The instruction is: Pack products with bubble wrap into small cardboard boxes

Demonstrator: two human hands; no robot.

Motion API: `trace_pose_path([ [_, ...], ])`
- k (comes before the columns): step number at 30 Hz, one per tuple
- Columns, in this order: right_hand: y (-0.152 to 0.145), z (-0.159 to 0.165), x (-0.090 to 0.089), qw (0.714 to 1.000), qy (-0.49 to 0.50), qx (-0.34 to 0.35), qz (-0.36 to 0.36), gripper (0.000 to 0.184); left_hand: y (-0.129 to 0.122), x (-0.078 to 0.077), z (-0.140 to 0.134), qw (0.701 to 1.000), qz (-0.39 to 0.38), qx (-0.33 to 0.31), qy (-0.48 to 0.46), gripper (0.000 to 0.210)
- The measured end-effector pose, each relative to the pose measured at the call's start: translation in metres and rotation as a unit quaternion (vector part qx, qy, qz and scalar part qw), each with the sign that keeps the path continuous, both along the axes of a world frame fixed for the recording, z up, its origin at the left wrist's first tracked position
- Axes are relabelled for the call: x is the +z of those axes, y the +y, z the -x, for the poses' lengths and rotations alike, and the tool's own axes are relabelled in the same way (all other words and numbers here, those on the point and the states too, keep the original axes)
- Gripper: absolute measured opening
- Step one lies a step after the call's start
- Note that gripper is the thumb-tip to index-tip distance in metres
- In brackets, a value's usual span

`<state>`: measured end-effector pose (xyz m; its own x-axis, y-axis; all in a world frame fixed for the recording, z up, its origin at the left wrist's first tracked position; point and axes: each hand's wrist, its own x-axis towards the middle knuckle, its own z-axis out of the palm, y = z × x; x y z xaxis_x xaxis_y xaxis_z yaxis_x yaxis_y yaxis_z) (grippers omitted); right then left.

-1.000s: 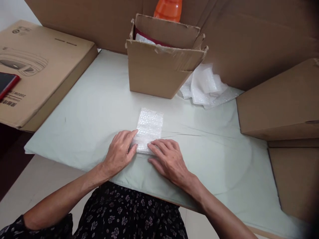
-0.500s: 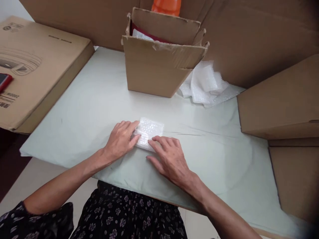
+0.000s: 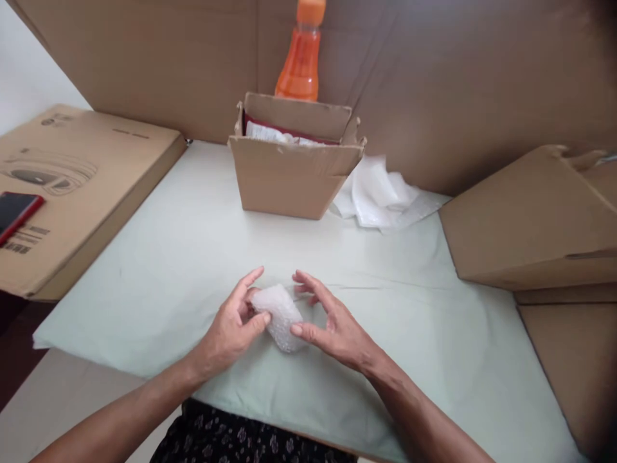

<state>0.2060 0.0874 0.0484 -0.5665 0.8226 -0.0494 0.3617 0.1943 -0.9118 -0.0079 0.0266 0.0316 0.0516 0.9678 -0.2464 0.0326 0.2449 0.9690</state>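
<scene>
A small bubble-wrapped packet, whitish and roughly rectangular, is tilted between my hands over the cloth-covered table. My left hand grips its left edge, thumb on the near face and some fingers behind it. On the other side, my right hand has its fingers spread, with the thumb tip at the packet's right edge and the index finger raised away from it. What lies inside the wrap cannot be made out.
An open carton with packets inside stands at the back, an orange bottle behind it. Loose bubble wrap lies beside it. A flat box bearing a red-edged phone is left; more cartons stand right.
My left hand has taken hold of the packet and tilted it up from the table. The right hand's fingers have opened away from it. The view has tipped upward, showing more of the bottle.
</scene>
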Motion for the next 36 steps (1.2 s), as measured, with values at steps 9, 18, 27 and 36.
trace_pose_path([
  [9,0.050,-0.021,0.049,0.984,-0.052,-0.039,-0.165,0.016,0.115,0.076,0.043,0.821,-0.390,0.037,0.415,0.046],
  [18,0.181,0.003,0.177,0.834,-0.163,-0.165,-0.501,0.015,0.182,0.072,0.056,0.640,-0.550,0.080,0.531,0.028],
  [27,0.272,0.125,0.132,0.785,-0.490,0.163,-0.342,0.015,0.187,0.067,0.058,0.641,-0.574,0.113,0.497,0.027],
  [36,0.253,0.032,0.163,0.922,-0.176,-0.081,-0.335,0.016,0.184,0.054,0.077,0.775,-0.454,0.235,0.370,0.066],
])
